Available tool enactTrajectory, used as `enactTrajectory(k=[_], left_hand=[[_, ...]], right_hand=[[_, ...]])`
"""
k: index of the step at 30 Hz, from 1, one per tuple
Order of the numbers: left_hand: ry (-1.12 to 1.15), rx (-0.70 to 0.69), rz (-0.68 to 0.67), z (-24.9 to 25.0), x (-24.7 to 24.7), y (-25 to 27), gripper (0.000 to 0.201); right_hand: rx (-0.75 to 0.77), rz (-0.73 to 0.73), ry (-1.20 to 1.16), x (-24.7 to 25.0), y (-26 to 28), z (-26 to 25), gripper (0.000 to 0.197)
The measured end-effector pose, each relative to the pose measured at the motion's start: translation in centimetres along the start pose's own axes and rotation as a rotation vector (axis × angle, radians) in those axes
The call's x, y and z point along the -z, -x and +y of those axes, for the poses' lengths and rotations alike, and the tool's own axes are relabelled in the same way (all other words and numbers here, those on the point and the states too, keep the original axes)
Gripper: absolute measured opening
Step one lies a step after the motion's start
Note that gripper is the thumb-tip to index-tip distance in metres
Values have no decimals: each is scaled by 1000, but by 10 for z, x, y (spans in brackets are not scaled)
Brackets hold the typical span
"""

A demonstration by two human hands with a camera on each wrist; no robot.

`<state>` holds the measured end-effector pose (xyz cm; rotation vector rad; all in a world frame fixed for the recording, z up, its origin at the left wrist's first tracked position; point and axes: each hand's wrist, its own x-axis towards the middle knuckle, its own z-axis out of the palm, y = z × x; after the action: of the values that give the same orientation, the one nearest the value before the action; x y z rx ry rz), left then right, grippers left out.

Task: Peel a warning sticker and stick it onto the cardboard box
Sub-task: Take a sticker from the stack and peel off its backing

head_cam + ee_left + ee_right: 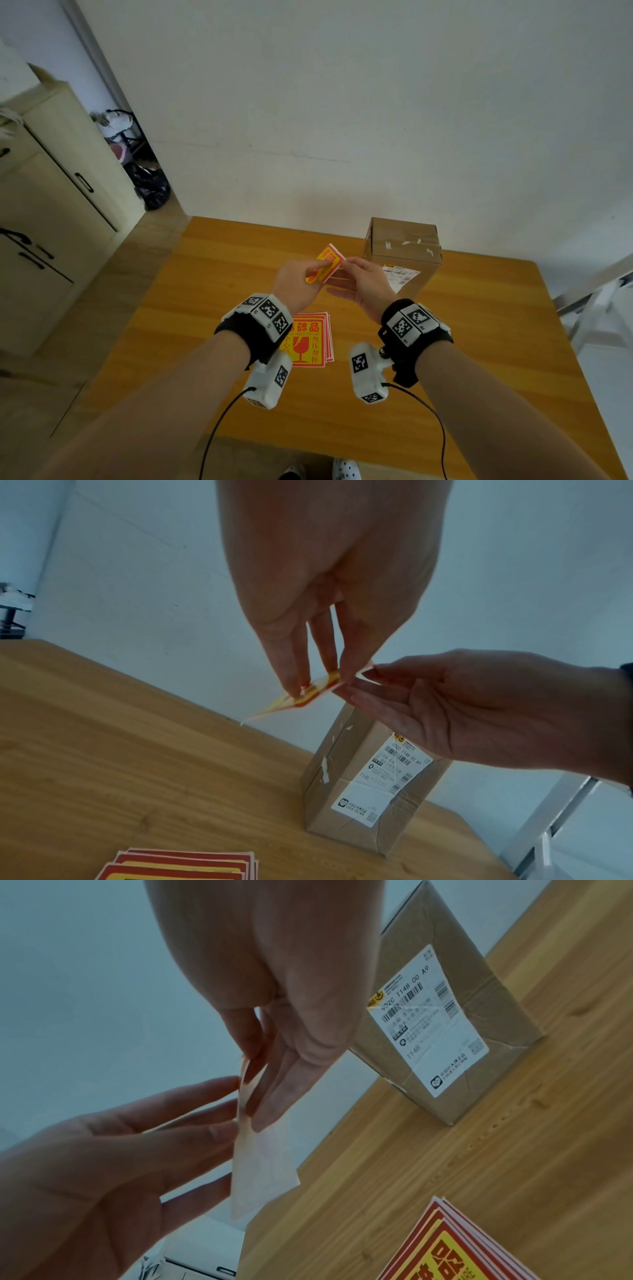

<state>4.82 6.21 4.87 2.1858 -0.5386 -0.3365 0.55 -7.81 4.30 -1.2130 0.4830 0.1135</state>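
- The left hand [297, 283] pinches a thin, glossy red-and-yellow warning sticker [324, 263] held in the air above the counter [191, 308].
- The right hand [366, 286] nips the sticker's corner between fingertip and thumb.
- The taped brown cardboard box [404, 253] stands upright just beyond the hands, bearing a white shipping label [383, 777].
- A flat stack of stickers [313, 341] lies on the grained wood counter, which stands against a plain white wall [376, 102].

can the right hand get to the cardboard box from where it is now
Probably yes. The cardboard box stands just beyond and beside the right hand, with nothing between them. But that hand pinches a corner of the warning sticker, which the left hand also holds.
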Motion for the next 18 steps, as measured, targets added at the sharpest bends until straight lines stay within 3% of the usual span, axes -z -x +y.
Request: enactTrajectory(k=[6,10,18], left_hand=[[194,-13,-54,2,2,3,42],[181,9,13,3,3,1,27],[138,18,49,2,10,0,25]], right_hand=[[3,-26,62,-2,-1,1,21],[19,-50,137,-6,-1,5,19],[-46,-58,75,-12,-3,4,31]])
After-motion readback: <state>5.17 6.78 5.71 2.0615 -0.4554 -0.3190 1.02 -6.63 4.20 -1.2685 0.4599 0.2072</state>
